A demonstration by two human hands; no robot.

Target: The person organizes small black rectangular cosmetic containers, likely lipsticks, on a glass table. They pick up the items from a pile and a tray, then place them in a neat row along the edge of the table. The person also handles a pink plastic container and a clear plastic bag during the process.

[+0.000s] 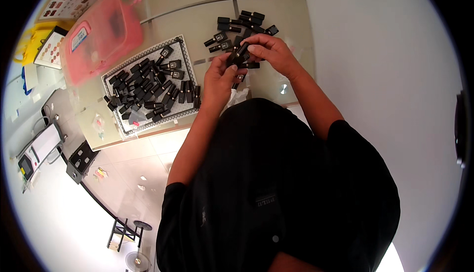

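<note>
Between my two hands, over the table, is a black nail polish bottle point(242, 49). My left hand point(221, 81) grips the dark lower part, and another dark piece may be under its fingers; the overlap hides this. The thumb and forefinger of my right hand point(273, 54) pinch the bottle's upper end. Beyond my hands lies a loose group of similar black bottles point(229, 27), some showing square white labels. A white-dotted tray point(187, 46) with a black lace-pattern border sits left of my left forearm. Many black bottles point(142, 86) lie jumbled on it.
A pink translucent plastic box point(129, 27) stands behind the tray at left. Crumpled clear plastic point(239, 96) lies at the table's near edge. Colour sample charts point(52, 47) and a yellow bag point(31, 42) are farther left. A pale wall point(374, 68) rises along the right side.
</note>
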